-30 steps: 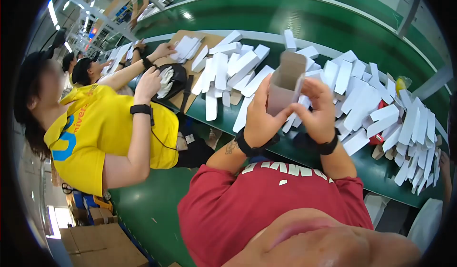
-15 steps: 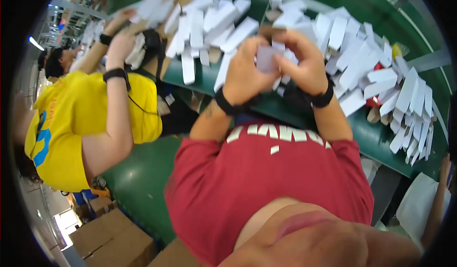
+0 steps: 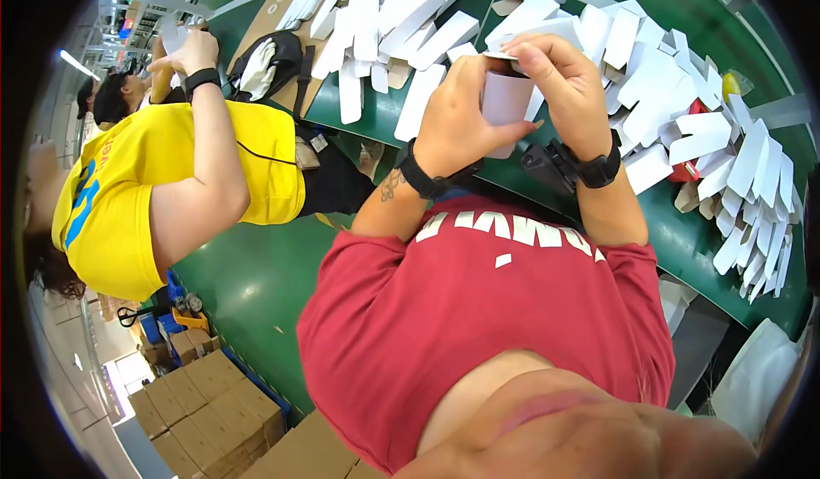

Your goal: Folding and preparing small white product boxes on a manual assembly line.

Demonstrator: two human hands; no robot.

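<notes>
Clasped between both hands, a small white carton (image 3: pixel 506 103) is held upright above the green table (image 3: pixel 683 231), just in front of the red-shirted chest. Going from left to right: a co-worker in a yellow shirt (image 3: pixel 162 180) is seated well to the left, with a raised hand (image 3: pixel 192 52) of their own near a black bag (image 3: pixel 273 60); flat white carton blanks (image 3: pixel 384 26) are spread across the table beyond. Next, the left hand (image 3: pixel 461 107) is wrapped around the carton's side, a black wristband worn below it. On the other side, the right hand (image 3: pixel 568 86) is curled over the top edge, its fingertips (image 3: pixel 530 52) pressed on what seems to be the upper flap. Further right, a larger heap of blanks (image 3: pixel 726 146) is fanned out toward the table's edge. As a judgement, the thin card could be creased or the flap bent out of line if too much pressure is applied from above, and the carton could be squashed by too tight a squeeze from the left. Blanks near the right-hand rim could be knocked to the floor by a passing elbow.
</notes>
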